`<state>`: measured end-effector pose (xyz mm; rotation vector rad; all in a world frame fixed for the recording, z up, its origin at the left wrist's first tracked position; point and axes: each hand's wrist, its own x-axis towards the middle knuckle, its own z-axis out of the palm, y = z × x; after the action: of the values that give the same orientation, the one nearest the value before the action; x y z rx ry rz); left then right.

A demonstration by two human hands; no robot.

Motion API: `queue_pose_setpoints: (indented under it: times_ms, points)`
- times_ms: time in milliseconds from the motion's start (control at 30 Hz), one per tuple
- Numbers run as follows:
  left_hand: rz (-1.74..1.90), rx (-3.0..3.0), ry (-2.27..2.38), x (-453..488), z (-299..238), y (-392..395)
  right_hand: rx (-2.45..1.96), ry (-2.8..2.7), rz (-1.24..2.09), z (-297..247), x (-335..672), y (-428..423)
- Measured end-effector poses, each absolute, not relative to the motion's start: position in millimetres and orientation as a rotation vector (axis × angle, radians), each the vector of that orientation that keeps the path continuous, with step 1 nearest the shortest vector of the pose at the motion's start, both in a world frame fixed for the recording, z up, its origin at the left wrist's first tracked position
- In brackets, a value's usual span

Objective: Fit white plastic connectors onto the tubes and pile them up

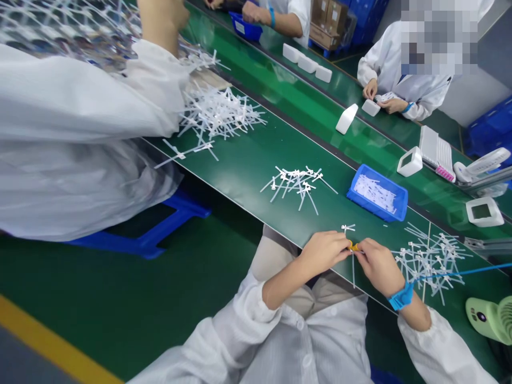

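Note:
At the bench's near edge, my left hand and my right hand meet with fingertips pinched together. Between them is a thin white plastic strip, its tail hanging down; the part in the fingers is mostly hidden. Small yellow bits, perhaps finger covers, show at the fingertips. Just beyond my hands lies a small white piece with strips. A pile of similar white strip pieces lies right of my right hand, which wears a blue wristband. Another loose group of strip pieces lies farther left.
A blue bin holds small white parts. A co-worker's sleeve is beside a larger strip pile on the left. White devices stand along the green conveyor. A green fan is at right; people sit opposite.

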<state>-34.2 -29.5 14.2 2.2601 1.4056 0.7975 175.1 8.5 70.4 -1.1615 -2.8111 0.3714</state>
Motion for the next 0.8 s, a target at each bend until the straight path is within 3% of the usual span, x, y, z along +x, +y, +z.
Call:
queue_pose_setpoints:
  times_ms: [333,500,800]
  points:
    - [0.786,2.261,1.404,-35.3,10.2,-29.3,-1.216,-2.900,0.364,69.1,170.9,8.5]
    - [0.831,2.216,1.432,-34.8,9.7,-29.8,-1.195,-2.809,0.527,69.8,175.5,11.5]
    - [0.959,1.931,1.437,-37.6,15.7,-28.3,-1.403,-1.791,0.955,45.0,191.7,-19.1]
